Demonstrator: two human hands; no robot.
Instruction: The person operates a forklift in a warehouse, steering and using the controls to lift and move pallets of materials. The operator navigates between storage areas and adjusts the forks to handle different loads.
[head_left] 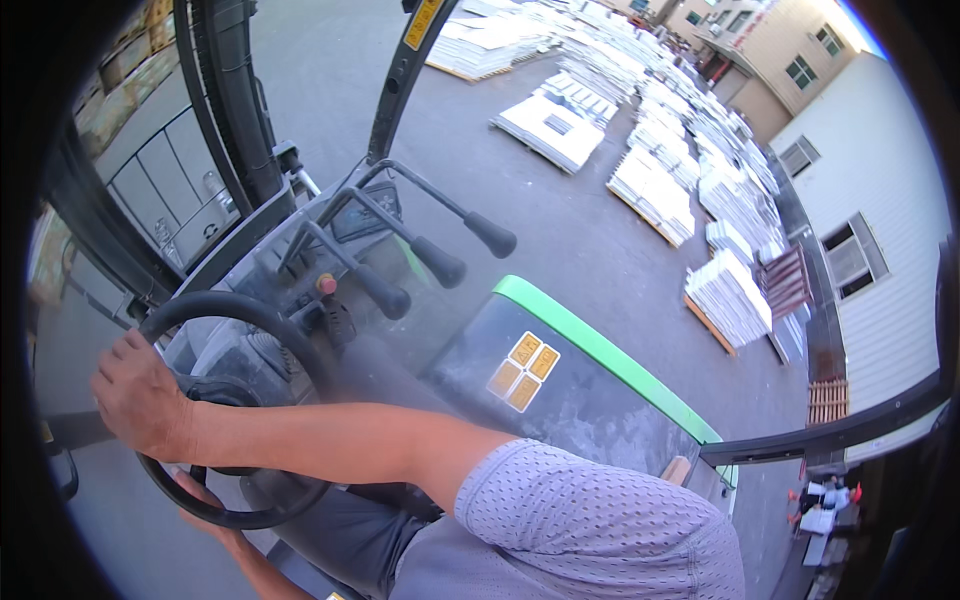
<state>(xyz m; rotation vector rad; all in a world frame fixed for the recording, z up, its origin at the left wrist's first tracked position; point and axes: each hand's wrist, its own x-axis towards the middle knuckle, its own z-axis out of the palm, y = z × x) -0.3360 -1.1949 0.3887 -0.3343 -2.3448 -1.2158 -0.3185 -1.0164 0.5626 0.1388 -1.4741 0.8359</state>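
A black steering wheel [232, 304] fills the lower left of the head view, inside a forklift cab. My right arm reaches across my body, and my right hand [145, 395] is closed around the wheel's left rim. Lower down, my left hand [203, 503] grips the bottom-left part of the rim; some of its fingers are hidden behind it. Right of the wheel, three bent levers with black knobs [440, 262] stand untouched. A red button [326, 285] sits between them and the wheel.
Beyond the dark mast [230, 110] and load guard lies grey paved ground [310, 60]. Stacks of white panels [650, 190] stand in rows at the right, beside a white corrugated building [880, 190]. A black cover with a green edge [600, 360] is at my right. A wooden pallet [827, 402] leans near the wall.
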